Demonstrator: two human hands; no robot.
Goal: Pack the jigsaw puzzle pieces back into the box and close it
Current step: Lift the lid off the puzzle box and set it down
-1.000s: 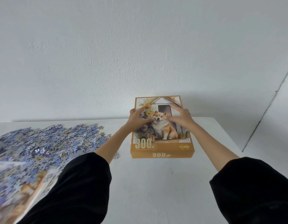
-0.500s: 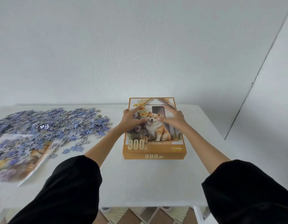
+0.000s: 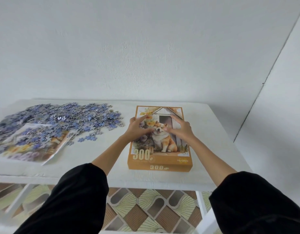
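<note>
Closed orange box (image 3: pixel 160 149) flat on table (image 3: pixel 95 159), right of centre. L hand (image 3: pixel 137 130) + R hand (image 3: pixel 181 130) rest on lid, fingers spread, fairly straight, pinching nothing. Loose puzzle pieces (image 3: pixel 66 119) heaped at left, partly over picture sheet (image 3: pixel 33 146), apart from box.

Soft, bright, even light fills the room. Below the grip the box (image 3: pixel 160 159) throws a faint shadow on the table (image 3: pixel 81 166). Far from the grip, edges bend and blur.

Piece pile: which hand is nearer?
Left. The left hand rests on the box by its left edge, the side toward the pile; the right hand rests on the box's right half, farther off.
</note>
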